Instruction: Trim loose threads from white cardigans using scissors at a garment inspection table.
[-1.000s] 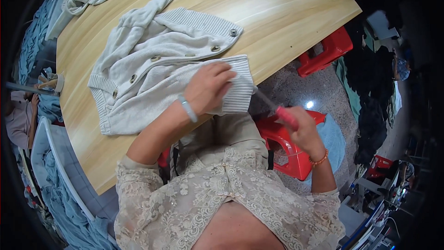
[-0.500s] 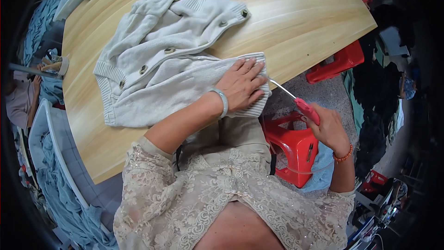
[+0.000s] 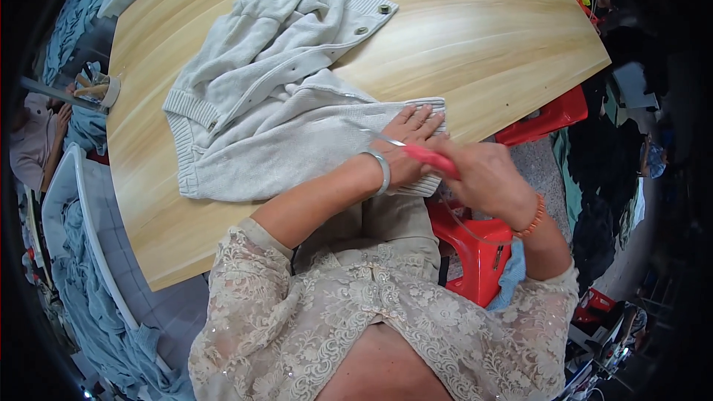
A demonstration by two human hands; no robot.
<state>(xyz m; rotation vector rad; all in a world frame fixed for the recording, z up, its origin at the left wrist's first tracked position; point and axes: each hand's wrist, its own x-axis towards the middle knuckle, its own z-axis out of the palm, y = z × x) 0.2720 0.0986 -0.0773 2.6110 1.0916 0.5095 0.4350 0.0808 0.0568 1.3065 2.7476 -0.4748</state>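
Note:
A light grey knitted cardigan (image 3: 256, 152) with dark buttons lies spread on the wooden table (image 3: 475, 37). Its ribbed end nearest me hangs at the table's edge. My left hand (image 3: 405, 150) presses flat on this end, fingers stretched out. Above it, my right hand (image 3: 486, 174) is closed around a red-handled tool (image 3: 434, 160). The tool's thin metal shaft points left over the knit, partly blurred; I cannot tell whether its tip touches the cardigan. A thin, pale cord curves below my right hand.
Red plastic stools (image 3: 475, 252) stand under the table edge, one with a blue cloth (image 3: 511, 275) beside it. At the left is a white bin (image 3: 93, 223) of blue-grey knits. Dark clothes (image 3: 598, 178) lie at the right. A person (image 3: 37, 134) sits at the far left.
My right hand has swung the red-handled tool leftward from beyond the table edge to over my left hand and the knit. The cardigan and left hand appear slightly further right.

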